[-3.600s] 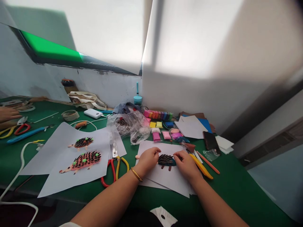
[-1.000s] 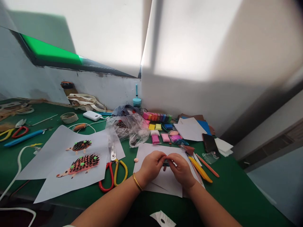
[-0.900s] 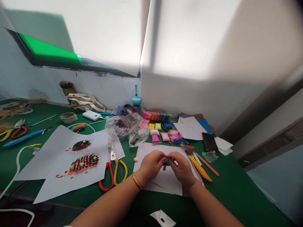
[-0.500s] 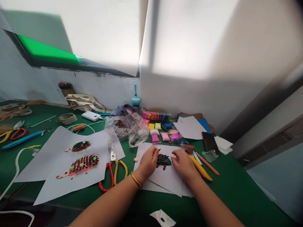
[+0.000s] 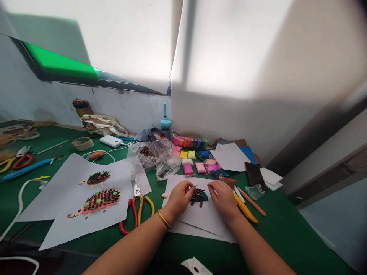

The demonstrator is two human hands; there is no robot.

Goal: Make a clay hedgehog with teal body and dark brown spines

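On stacked white paper [image 5: 200, 221] lies a blue clay figure [image 5: 204, 196] with dark spiky pieces on its back and two brown legs. My left hand [image 5: 180, 195] is at the figure's left side, thumb and forefinger pinched on a small thin dark piece [image 5: 195, 186]. To the right of the figure is my right hand [image 5: 222, 196], its fingertips pressed together. Whatever they may hold is too small to make out. The left hand's fingers partly cover the figure's left end.
Scissors with red and yellow handles [image 5: 137, 214] lie left of my left forearm. Further left, papers [image 5: 114, 225] bear two spiky figures. Clay packets [image 5: 188, 169] and a plastic bag [image 5: 160, 154] sit behind. A yellow cutter [image 5: 246, 208] lies on the right.
My left fingers have opened slightly from a tighter curl and now show a thin piece. The right hand's fingers have drawn together. The view has shifted slightly.
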